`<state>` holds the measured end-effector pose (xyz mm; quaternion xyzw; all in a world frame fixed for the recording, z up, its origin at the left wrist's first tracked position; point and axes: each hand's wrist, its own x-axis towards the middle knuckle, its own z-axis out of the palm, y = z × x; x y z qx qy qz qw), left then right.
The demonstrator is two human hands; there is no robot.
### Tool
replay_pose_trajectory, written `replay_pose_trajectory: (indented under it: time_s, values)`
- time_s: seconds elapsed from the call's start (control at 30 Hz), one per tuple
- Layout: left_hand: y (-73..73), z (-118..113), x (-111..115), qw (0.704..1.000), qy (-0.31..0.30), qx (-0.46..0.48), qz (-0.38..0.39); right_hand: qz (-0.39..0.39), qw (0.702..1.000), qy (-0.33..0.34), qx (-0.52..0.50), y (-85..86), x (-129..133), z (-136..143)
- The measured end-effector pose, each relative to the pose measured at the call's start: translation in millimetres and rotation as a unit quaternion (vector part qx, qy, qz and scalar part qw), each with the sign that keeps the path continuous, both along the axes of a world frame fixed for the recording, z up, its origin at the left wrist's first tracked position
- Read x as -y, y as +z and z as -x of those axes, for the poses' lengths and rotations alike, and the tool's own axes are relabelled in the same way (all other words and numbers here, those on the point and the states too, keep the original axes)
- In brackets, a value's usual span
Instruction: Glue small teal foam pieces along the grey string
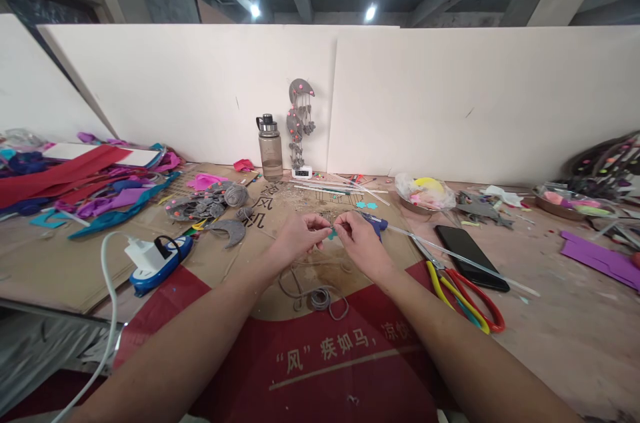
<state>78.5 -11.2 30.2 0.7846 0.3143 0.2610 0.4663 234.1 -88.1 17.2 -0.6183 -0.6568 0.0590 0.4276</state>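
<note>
My left hand (304, 236) and my right hand (360, 241) meet over the cardboard, thumbs and fingertips pinched together. Between them shows a small teal cut-out (331, 234), partly hidden by the fingers. Just below the hands lies a loose coil of grey cord (320, 299). Two teal flower cut-outs (367, 205) rest beyond my right hand. A blue glue gun (376, 223) lies right behind that hand, with a clear glue stick (465, 259) stretching away to the right.
Scissors (463, 296) and a black phone (470, 256) lie to the right. At left are a blue power strip (163, 266), grey felt pieces (200, 204) and colourful felt strips (90, 183). A bottle (271, 149) and a hanging felt ornament (300, 119) stand by the white board.
</note>
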Motion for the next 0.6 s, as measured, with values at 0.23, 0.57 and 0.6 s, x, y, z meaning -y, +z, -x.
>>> replay_pose_trajectory:
  time_s: [0.23,0.57,0.6]
  values:
    - [1.9,-0.8,3.5,1.000,0.002,0.003,0.026,-0.022,0.998,0.006,0.065,-3.0,1.0,4.0]
    - [-9.6,-3.1,-5.8,0.998,0.010,0.037,0.043,-0.019,0.999,0.032,-0.008,-3.6,1.3,1.5]
    - [-10.3,-3.3,-6.7,0.998,0.012,0.048,0.044,-0.014,0.999,0.032,-0.014,-3.9,1.2,1.0]
